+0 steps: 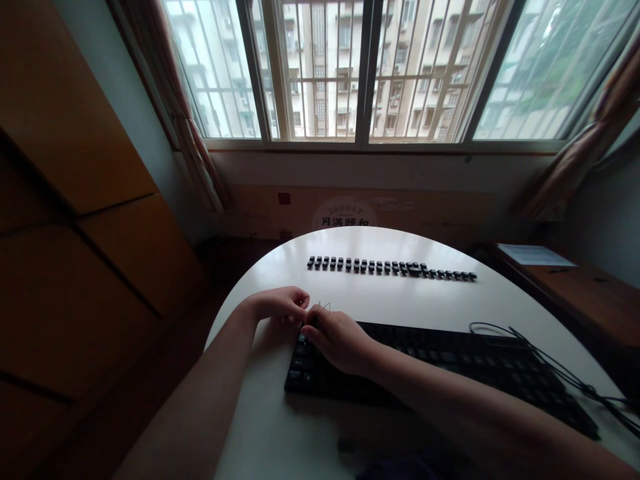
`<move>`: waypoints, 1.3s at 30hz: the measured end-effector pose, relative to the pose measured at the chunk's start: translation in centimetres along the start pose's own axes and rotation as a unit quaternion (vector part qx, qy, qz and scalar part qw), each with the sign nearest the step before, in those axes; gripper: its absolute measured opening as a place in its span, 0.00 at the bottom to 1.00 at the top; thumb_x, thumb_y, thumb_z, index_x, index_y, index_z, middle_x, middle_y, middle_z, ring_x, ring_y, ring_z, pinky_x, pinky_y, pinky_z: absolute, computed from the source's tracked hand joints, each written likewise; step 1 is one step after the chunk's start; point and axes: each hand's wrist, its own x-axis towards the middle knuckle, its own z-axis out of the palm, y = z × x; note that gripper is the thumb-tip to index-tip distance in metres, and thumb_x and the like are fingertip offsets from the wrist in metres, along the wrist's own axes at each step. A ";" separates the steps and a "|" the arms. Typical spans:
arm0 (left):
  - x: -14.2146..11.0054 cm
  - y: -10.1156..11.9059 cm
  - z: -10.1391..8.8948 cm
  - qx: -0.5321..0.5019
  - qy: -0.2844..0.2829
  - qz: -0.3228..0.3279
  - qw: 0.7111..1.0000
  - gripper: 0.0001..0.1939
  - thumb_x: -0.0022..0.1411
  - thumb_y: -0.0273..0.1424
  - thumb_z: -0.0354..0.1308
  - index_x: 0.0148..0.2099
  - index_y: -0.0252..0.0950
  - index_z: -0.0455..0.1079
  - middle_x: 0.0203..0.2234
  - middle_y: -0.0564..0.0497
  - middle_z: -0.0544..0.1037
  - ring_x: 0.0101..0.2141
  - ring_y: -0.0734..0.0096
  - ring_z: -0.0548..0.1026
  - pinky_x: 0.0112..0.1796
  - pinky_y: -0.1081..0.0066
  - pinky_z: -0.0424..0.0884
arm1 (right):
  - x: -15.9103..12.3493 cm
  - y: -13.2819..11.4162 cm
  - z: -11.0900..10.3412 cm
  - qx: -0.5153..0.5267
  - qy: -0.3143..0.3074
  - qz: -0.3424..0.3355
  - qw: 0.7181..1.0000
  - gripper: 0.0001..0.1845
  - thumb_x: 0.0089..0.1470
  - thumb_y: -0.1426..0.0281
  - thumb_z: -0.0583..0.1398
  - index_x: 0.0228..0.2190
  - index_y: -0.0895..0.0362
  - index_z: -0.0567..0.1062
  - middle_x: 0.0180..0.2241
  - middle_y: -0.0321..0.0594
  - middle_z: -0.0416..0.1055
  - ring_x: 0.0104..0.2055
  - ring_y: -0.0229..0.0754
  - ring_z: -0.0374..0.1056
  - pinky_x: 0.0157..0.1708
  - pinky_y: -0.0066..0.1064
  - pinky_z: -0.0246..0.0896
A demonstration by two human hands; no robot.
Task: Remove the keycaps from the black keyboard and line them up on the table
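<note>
A black keyboard (301, 380) lies across the white round table, partly covered by my right hand and forearm. My right hand (343, 339) is closed over the keyboard's upper left corner. From its fingers two thin wire loops of a keycap puller (325, 307) stick up. My left hand (284, 304) is closed, its fingertips meeting those of my right hand just off that corner. Whatever is between the left fingers is hidden. Farther back, loose black keycaps (355, 265) are lined up in two rows.
The keyboard's cable (560, 373) lies loosely coiled at the right. A small dark object (346, 445) sits near the front of the white table (260, 413). A brown desk (595, 293) with a paper sheet (535, 255) stands at right, a wooden cabinet (85, 267) at left.
</note>
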 end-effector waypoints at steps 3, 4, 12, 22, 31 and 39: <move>-0.1 0.0 -0.1 0.003 -0.002 -0.002 1.000 0.14 0.46 0.35 0.64 0.30 0.37 0.63 0.18 0.58 0.69 0.19 0.74 0.68 0.20 0.77 0.61 | 0.1 0.5 0.2 0.077 0.070 0.032 0.994 0.09 0.65 0.63 0.51 0.36 0.54 0.66 0.25 0.34 0.68 0.26 0.39 0.64 0.29 0.29 0.56; -0.1 0.1 -0.1 0.004 -0.002 -0.006 1.000 0.14 0.46 0.36 0.65 0.30 0.37 0.63 0.18 0.58 0.68 0.18 0.74 0.68 0.20 0.77 0.62 | 0.1 0.6 0.2 0.104 0.102 0.049 0.988 0.10 0.66 0.62 0.50 0.35 0.54 0.65 0.23 0.33 0.67 0.24 0.37 0.62 0.27 0.28 0.55; -1.3 1.3 -0.3 -0.084 0.062 0.091 0.990 0.19 0.54 0.45 0.63 0.38 0.35 0.69 0.30 0.51 0.74 0.24 0.75 0.70 0.17 0.80 0.60 | 0.9 2.2 0.5 0.190 0.203 0.092 0.956 0.11 0.65 0.60 0.50 0.35 0.54 0.63 0.17 0.27 0.58 0.17 0.34 0.54 0.20 0.26 0.51; -0.9 2.4 0.4 -0.045 0.097 0.125 0.986 0.19 0.49 0.39 0.68 0.40 0.32 0.75 0.30 0.49 0.77 0.27 0.71 0.73 0.17 0.80 0.64 | 1.2 2.4 -0.2 0.169 0.236 0.099 0.952 0.12 0.62 0.58 0.52 0.34 0.55 0.64 0.21 0.30 0.63 0.21 0.36 0.59 0.22 0.26 0.54; -0.8 2.5 0.4 -0.045 0.088 0.133 0.986 0.19 0.48 0.39 0.68 0.39 0.31 0.76 0.22 0.53 0.73 0.23 0.75 0.70 0.20 0.77 0.67 | 1.1 1.6 -0.6 0.090 0.224 0.112 0.964 0.12 0.62 0.59 0.53 0.34 0.55 0.66 0.22 0.32 0.66 0.22 0.37 0.62 0.25 0.27 0.54; -0.9 2.2 0.0 -0.085 0.095 0.131 0.983 0.17 0.47 0.37 0.70 0.37 0.31 0.76 0.23 0.52 0.75 0.24 0.74 0.70 0.24 0.74 0.69 | 1.0 1.2 -0.6 0.027 0.211 0.142 0.967 0.12 0.63 0.59 0.52 0.37 0.55 0.68 0.23 0.34 0.69 0.24 0.40 0.64 0.28 0.29 0.54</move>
